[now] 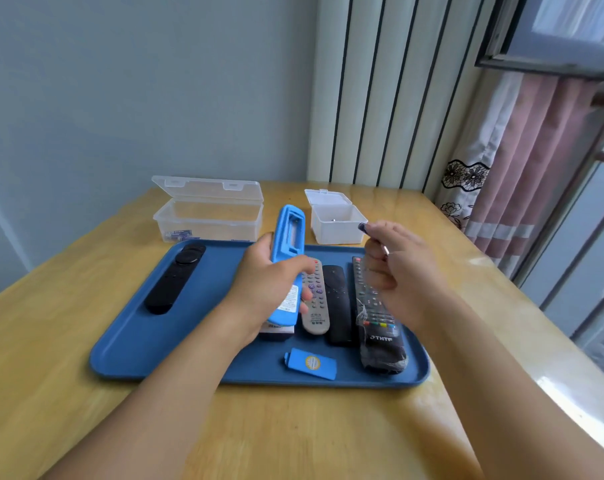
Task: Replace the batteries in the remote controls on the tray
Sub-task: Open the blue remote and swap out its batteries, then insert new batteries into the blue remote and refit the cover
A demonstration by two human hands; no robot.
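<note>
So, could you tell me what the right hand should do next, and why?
Probably drop the battery into the small white box: the right hand pinches it beside that open box, while the left hand holds the blue remote, compartment open and apparently empty.

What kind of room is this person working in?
Probably a room in a home: a wooden table stands in a corner beside a window with pink curtains, and household remote controls lie on a blue tray.
</note>
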